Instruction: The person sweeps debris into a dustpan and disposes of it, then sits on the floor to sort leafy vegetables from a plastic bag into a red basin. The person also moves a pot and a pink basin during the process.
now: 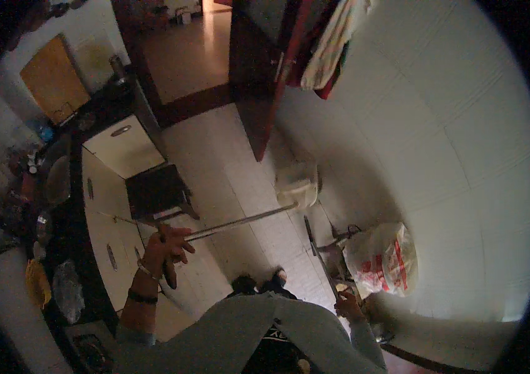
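Note:
My left hand (169,250), with bands at the wrist, is around the end of a long metal handle (241,219). That handle runs to a pale dustpan (296,184) on the tiled floor. A thin rod (129,219) also shows on the other side of this hand, and a dark piece (170,273) hangs below it; I cannot tell what they belong to. Low at the right, my right hand (350,306) grips a dark stick (323,266) that slants up towards the dustpan. The image is too dim to identify the stick's far end.
Cream cabinets (105,187) and a dark counter with a sink (58,180) line the left. A dark stool (155,191) stands by the cabinets. Right of my feet is a white plastic bag (382,262) with red print. A red-edged door (269,93) stands ajar beside hanging cloths (330,51).

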A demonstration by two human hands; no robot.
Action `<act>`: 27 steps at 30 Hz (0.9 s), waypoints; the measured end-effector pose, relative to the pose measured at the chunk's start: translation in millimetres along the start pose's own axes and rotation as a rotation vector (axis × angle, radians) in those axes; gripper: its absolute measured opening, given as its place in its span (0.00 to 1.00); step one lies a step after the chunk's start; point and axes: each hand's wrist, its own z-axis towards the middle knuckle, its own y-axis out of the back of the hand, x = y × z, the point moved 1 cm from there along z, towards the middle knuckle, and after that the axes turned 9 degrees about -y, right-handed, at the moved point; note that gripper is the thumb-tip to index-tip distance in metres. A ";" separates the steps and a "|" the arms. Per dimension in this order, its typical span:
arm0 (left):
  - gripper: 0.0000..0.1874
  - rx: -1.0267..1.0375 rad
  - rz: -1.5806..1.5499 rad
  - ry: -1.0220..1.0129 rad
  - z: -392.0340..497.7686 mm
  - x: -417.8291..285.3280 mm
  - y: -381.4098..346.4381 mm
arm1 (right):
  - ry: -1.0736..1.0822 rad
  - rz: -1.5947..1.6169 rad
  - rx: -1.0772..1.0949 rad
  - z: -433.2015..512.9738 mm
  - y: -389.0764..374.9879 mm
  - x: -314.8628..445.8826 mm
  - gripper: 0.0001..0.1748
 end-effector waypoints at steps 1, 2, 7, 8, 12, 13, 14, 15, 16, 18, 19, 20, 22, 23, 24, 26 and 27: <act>0.22 -0.008 0.104 -0.008 -5.6 -4.6 -1.1 | 0.047 -0.188 -0.060 -10.1 -26.7 28.1 0.25; 0.20 -0.020 0.054 -0.079 -8.3 -0.6 -7.0 | 0.069 -0.117 0.046 2.8 -32.5 39.8 0.26; 0.14 0.005 0.161 0.147 22.7 57.4 -35.9 | 0.074 -0.028 0.311 20.8 -59.7 97.5 0.29; 0.13 -0.020 0.237 0.151 25.9 68.4 -41.4 | 0.066 -0.055 0.310 20.2 -71.8 112.4 0.29; 0.14 0.009 0.154 0.092 66.2 136.3 -52.7 | 0.143 -0.173 0.361 16.1 -135.6 166.0 0.28; 0.16 0.000 0.110 0.090 81.7 164.2 -47.0 | 0.189 -0.213 0.403 16.7 -157.1 179.1 0.27; 0.17 -0.001 0.073 0.093 93.1 180.1 -47.1 | 0.220 -0.186 0.421 18.1 -177.4 190.1 0.27; 0.19 -0.002 0.023 0.196 101.4 182.7 -54.4 | 0.251 -0.157 0.432 21.8 -195.6 200.6 0.26; 0.21 -0.001 -0.029 0.297 113.1 181.6 -66.5 | 0.258 -0.132 0.490 32.6 -209.3 211.5 0.25; 0.26 -0.049 -0.195 0.411 129.3 167.1 -104.1 | 0.372 -0.228 0.542 64.7 -234.9 224.5 0.23; 0.27 -0.015 -0.245 0.415 139.1 180.3 -98.8 | 0.490 -0.318 0.560 67.9 -257.3 238.1 0.22; 0.28 0.016 -0.294 0.408 150.8 207.1 -86.7 | 0.613 -0.405 0.573 69.2 -281.0 252.3 0.22; 0.30 0.164 0.019 0.234 168.1 193.6 -94.4 | 0.552 -0.381 0.589 56.2 -305.5 287.8 0.21; 0.31 0.218 0.396 0.058 168.6 161.0 -111.7 | 0.360 -0.317 0.599 57.5 -308.6 302.4 0.21; 0.31 0.204 0.231 0.109 173.5 151.6 -111.7 | 0.164 -0.265 0.629 61.1 -314.8 314.0 0.21; 0.32 0.205 -0.116 0.202 189.8 140.9 -120.8 | 0.199 -0.303 0.678 121.2 -307.7 301.7 0.20; 0.33 0.197 -0.297 0.249 195.0 137.7 -124.2 | 0.205 -0.328 0.707 130.1 -310.2 304.9 0.20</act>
